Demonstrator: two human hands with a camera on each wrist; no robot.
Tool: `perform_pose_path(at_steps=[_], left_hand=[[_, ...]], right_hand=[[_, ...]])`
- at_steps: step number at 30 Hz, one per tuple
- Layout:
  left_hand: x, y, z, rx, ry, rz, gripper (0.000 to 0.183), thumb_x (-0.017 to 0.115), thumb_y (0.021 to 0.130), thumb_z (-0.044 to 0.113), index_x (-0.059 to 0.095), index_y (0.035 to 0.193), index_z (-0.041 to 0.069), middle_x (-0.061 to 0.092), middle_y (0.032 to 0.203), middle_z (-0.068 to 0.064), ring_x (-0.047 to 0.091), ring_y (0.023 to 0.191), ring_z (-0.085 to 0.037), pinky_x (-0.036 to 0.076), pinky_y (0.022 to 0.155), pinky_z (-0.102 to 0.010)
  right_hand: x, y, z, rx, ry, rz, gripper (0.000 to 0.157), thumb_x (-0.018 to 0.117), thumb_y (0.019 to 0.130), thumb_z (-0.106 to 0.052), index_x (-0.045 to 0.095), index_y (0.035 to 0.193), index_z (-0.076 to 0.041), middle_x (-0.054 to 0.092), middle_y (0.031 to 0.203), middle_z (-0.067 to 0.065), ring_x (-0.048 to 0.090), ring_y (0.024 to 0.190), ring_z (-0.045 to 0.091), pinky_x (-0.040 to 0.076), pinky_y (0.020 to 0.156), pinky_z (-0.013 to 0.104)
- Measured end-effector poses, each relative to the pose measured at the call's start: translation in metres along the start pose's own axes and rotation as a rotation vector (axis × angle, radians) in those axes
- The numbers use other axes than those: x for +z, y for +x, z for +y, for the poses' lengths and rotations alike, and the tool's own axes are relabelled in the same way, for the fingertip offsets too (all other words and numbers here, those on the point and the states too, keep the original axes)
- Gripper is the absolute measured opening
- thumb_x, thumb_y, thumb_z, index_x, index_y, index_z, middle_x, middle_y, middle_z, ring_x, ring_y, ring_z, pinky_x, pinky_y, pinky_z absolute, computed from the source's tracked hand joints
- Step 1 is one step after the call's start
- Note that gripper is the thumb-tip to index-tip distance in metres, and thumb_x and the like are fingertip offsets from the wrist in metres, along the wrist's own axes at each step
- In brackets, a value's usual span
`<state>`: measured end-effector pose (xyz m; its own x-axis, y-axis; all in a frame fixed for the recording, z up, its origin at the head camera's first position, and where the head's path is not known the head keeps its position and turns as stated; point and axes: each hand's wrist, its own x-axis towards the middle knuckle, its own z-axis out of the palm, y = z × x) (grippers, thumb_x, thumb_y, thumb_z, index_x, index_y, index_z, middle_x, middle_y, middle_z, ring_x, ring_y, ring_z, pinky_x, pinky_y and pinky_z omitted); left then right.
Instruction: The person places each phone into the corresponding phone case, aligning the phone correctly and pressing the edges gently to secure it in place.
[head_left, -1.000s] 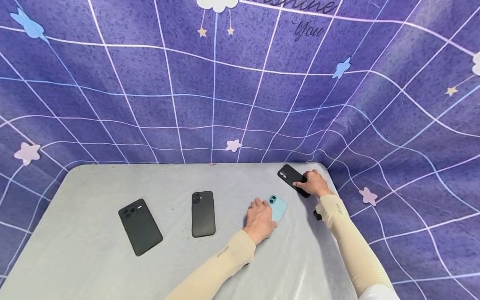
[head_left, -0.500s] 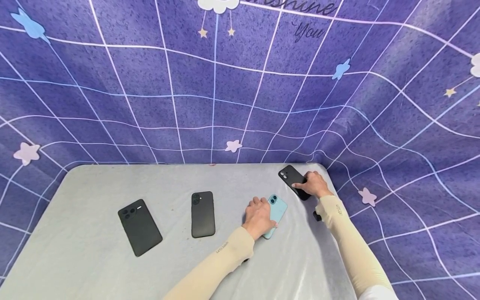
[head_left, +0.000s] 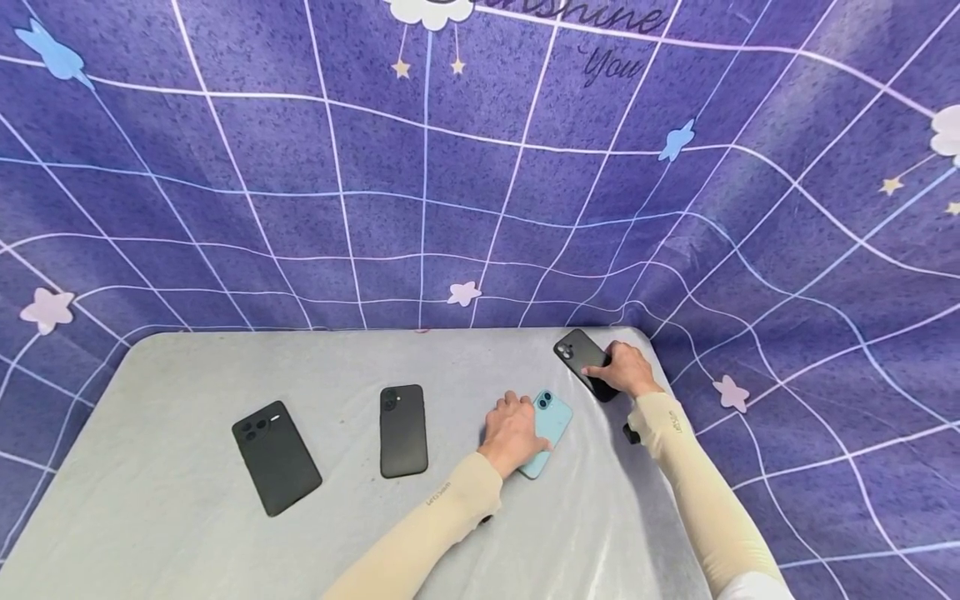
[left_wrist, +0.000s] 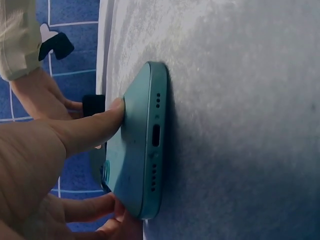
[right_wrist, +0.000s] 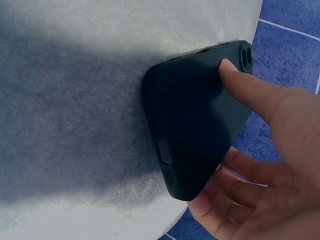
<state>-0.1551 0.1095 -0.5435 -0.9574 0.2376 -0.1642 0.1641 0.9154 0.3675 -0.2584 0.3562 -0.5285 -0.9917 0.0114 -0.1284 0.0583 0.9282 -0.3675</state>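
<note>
Teal phone (head_left: 556, 417): on the grey tabletop, back up, toward the person's right; long axis slanting, camera end pointing away and to the right, port end back toward the person.
Left hand (head_left: 514, 429): grasping the teal phone, with thumb on its back and other fingers along the edge on the person's left.
Black phone case (head_left: 581, 360): near the tabletop's far right corner, back up; long axis slanting the opposite way, camera end pointing away and to the left; cannot tell whether filled.
Right hand (head_left: 628, 367): grasping the black phone case, with thumb across its back and other fingers curled at the farther long edge.
Only from the left wrist: charging port (left_wrist: 156, 135) in the teal phone's end, between two rows of small holes.
Only from the right wrist: slot (right_wrist: 164, 152) and perforated patch (right_wrist: 170, 178) in the case's near end.
Only from the head: middle black phone (head_left: 403, 431), nearly straight away from the person, and left black phone (head_left: 277, 458), slanted away and to the left; both camera end farthest.
Tabletop (head_left: 150, 508): grey, cloth-like, somewhat creased.
Backdrop (head_left: 247, 167): purple-blue, gridded, with stars and clouds.
Writing: "Sunshine" (head_left: 607, 15), partly cut off, above "You" (head_left: 611, 65); sleeve lettering (head_left: 675, 422) too small to read.
</note>
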Motion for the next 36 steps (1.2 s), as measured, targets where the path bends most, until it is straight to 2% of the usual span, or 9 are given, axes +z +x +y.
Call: perform_pose_path(at_steps=[4,7,12,16,23,27,32,34,36], left_hand=[[-0.001,0.000,-0.004,0.015,-0.065,-0.005,0.061,0.090,0.088,0.044,0.069,0.124,-0.001,0.066,0.106,-0.017,0.068,0.096,-0.030,0.061,0.082,-0.046],[-0.003,0.000,-0.009,0.031,-0.126,-0.014,0.043,0.085,0.095,0.037,0.072,0.118,0.003,0.071,0.099,-0.013,0.070,0.089,-0.027,0.061,0.078,-0.044],[-0.010,0.003,-0.021,0.055,-0.241,-0.024,0.016,0.075,0.102,0.024,0.073,0.103,0.009,0.071,0.087,-0.004,0.060,0.072,-0.019,0.055,0.071,-0.038],[-0.017,0.004,-0.028,0.080,-0.356,-0.029,0.010,0.073,0.102,0.017,0.074,0.097,0.008,0.070,0.088,-0.004,0.056,0.073,-0.017,0.052,0.071,-0.037],[-0.017,0.006,-0.037,0.105,-0.455,-0.071,0.034,0.075,0.101,0.015,0.055,0.074,0.011,0.047,0.069,0.003,0.045,0.066,-0.014,0.038,0.063,-0.029],[-0.016,0.005,-0.041,0.116,-0.484,-0.093,0.044,0.075,0.101,0.015,0.048,0.066,0.014,0.036,0.061,0.005,0.039,0.060,-0.013,0.033,0.059,-0.027],[-0.012,0.004,-0.047,0.159,-0.538,-0.097,0.055,0.074,0.100,0.012,0.040,0.057,0.019,0.026,0.054,0.010,0.025,0.052,-0.010,0.022,0.051,-0.025],[0.001,0.008,-0.055,0.224,-0.540,-0.051,0.058,0.074,0.100,0.015,0.036,0.057,0.022,0.022,0.054,0.013,0.020,0.052,-0.008,0.018,0.050,-0.024],[0.001,0.007,-0.059,0.247,-0.557,-0.044,0.057,0.074,0.099,0.015,0.038,0.057,0.023,0.025,0.053,0.013,0.022,0.051,-0.008,0.020,0.049,-0.024]], right_hand=[[-0.003,-0.002,0.000,0.004,0.005,0.008,0.048,0.088,0.088,-0.039,0.067,0.106,0.000,0.069,0.099,0.018,0.065,0.095,0.037,0.054,0.083,0.053],[-0.005,-0.004,0.000,-0.004,0.005,0.026,0.043,0.087,0.089,-0.035,0.068,0.104,0.000,0.072,0.102,0.020,0.068,0.098,0.038,0.055,0.085,0.055],[-0.011,-0.003,-0.005,-0.038,0.010,0.070,0.032,0.086,0.090,-0.029,0.071,0.097,-0.002,0.073,0.097,0.017,0.070,0.094,0.039,0.056,0.084,0.057],[-0.016,-0.002,-0.007,-0.074,0.009,0.084,0.024,0.083,0.092,-0.024,0.073,0.093,-0.003,0.074,0.092,0.015,0.070,0.090,0.038,0.056,0.080,0.057],[-0.021,-0.005,-0.007,-0.147,0.027,0.065,0.017,0.076,0.096,-0.015,0.079,0.101,0.001,0.079,0.093,0.015,0.073,0.093,0.038,0.058,0.084,0.054],[-0.025,-0.010,-0.010,-0.146,0.074,0.053,0.017,0.075,0.096,-0.012,0.078,0.101,0.004,0.079,0.092,0.015,0.073,0.091,0.035,0.058,0.085,0.051],[-0.025,-0.011,-0.009,-0.120,0.153,0.034,0.016,0.077,0.095,-0.014,0.075,0.091,0.002,0.074,0.081,0.006,0.067,0.079,0.021,0.054,0.075,0.036],[-0.024,-0.012,-0.009,-0.112,0.187,0.022,0.016,0.078,0.094,-0.013,0.072,0.086,-0.001,0.069,0.076,0.000,0.061,0.074,0.015,0.049,0.070,0.030],[-0.023,-0.014,-0.009,-0.109,0.222,0.012,0.017,0.078,0.095,-0.013,0.071,0.083,-0.003,0.065,0.073,-0.005,0.056,0.070,0.011,0.046,0.066,0.026]])
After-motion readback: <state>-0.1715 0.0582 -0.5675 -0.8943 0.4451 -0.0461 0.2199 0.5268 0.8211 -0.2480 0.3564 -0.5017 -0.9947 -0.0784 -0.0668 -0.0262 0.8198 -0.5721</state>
